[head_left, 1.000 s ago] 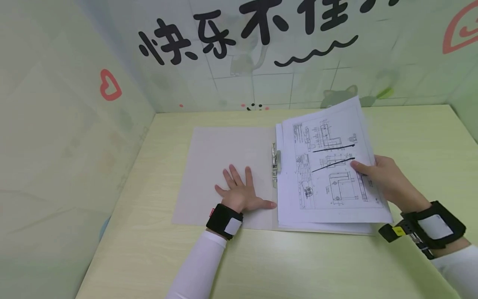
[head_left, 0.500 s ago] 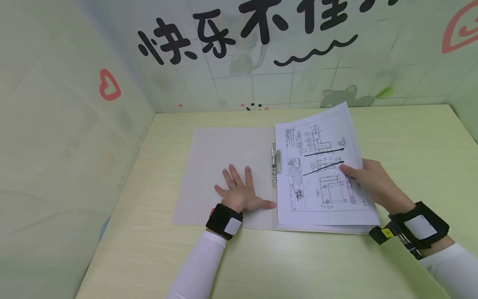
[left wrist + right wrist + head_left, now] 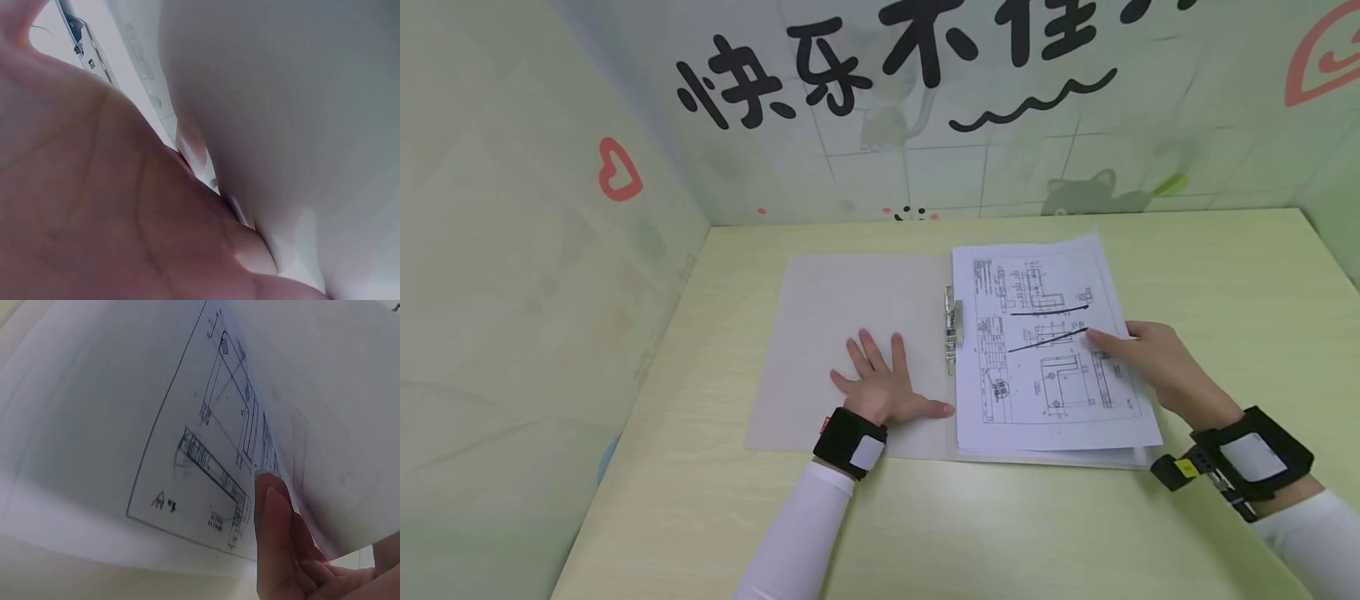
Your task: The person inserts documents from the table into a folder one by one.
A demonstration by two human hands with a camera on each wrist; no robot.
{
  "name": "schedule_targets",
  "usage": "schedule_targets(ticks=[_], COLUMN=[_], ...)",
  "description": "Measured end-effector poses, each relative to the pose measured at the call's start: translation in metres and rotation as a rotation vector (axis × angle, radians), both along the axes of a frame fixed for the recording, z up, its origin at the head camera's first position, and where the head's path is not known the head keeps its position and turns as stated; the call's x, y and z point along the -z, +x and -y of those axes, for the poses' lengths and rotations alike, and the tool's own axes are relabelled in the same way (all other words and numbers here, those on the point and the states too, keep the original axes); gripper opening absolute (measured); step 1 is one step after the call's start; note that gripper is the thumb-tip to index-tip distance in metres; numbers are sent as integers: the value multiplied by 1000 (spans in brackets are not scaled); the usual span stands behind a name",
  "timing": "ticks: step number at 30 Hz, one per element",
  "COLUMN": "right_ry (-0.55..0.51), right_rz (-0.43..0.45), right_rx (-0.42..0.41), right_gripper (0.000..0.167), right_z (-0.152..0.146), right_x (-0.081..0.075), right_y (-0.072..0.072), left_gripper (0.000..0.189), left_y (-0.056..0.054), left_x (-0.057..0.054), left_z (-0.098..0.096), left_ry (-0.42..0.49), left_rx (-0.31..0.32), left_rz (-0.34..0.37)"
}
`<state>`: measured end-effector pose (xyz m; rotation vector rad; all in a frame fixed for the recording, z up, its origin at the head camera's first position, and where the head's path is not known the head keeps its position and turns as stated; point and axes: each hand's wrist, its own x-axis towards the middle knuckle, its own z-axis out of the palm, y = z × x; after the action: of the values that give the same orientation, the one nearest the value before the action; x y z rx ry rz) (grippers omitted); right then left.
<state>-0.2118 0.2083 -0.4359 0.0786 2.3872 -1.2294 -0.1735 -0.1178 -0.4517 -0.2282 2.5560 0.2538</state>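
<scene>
An open folder point(image 3: 820, 292) lies on the table, with a metal clip point(image 3: 951, 333) along its middle. On its right half is a stack of paper sheets point(image 3: 1037, 433) printed with technical drawings, two of them crossed by thick black lines. My left hand point(image 3: 880, 392) rests with spread fingers on the bare left cover, its thumb tip close to the stack's edge. At the stack's right edge my right hand point(image 3: 1157, 362) pinches paper, thumb on top. In the right wrist view its fingers point(image 3: 275, 537) are under the lifted sheet point(image 3: 337, 425), above another printed page point(image 3: 181, 487).
The pale wooden table point(image 3: 1037, 533) extends around the folder. A printed fabric backdrop point(image 3: 865, 183) with black characters stands along the back edge, and another panel point(image 3: 550, 333) rises at the left. Both wrists wear black straps point(image 3: 850, 446).
My right hand has moved left with the pinched paper over the past second. The sheet's raised far corner has come down and the stack lies flatter. My left hand has stayed still.
</scene>
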Motion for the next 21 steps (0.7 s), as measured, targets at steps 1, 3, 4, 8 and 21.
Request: schedule_targets(ticks=[1, 3, 4, 8, 21], right_ry=[25, 65, 77, 75, 201], right_rz=[-7, -27, -39, -71, -202], right_rx=[-3, -3, 1, 45, 119], right_gripper=[73, 75, 76, 74, 71], right_z=[-3, -9, -14, -33, -63], right_x=[0, 2, 2, 3, 6], right_y=[0, -2, -3, -7, -19], left_gripper=[131, 131, 131, 131, 130], left_y=[0, 0, 0, 0, 0], left_x=[0, 0, 1, 0, 0], left_z=[0, 0, 0, -1, 0], left_ry=[0, 0, -1, -9, -18], left_rx=[-1, -1, -1, 0, 3], left_rz=[-4, -2, 0, 6, 5])
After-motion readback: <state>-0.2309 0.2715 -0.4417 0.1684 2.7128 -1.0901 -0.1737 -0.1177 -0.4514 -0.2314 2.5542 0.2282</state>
